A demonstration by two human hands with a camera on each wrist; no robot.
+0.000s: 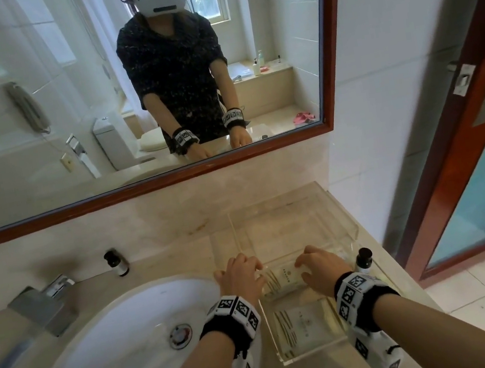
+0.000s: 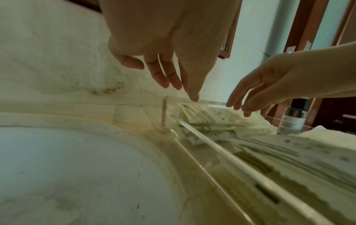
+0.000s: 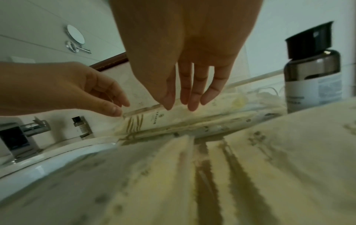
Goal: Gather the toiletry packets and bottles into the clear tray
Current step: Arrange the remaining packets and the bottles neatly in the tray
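A clear tray [image 1: 313, 353] lies on the counter right of the sink. A cream packet [image 1: 305, 325] lies flat in its near half, and a stack of packets [image 1: 284, 278] fills its far half. My left hand [image 1: 249, 267] hovers at the stack's left end with straight fingers, the index tip touching the tray rim [image 2: 212, 102]. My right hand [image 1: 305, 262] rests straight fingertips [image 3: 189, 105] on top of the stack [image 3: 173, 121]. A dark bottle with a black cap [image 1: 363, 259] stands upright at the tray's far right corner. A second small bottle [image 1: 116, 262] stands beside the faucet.
The white sink basin [image 1: 118, 351] and chrome faucet [image 1: 42, 305] are on the left. A second, larger clear tray [image 1: 334, 200] sits behind the first against the wall. A mirror hangs above the counter. The counter edge and an open door [image 1: 476, 175] are on the right.
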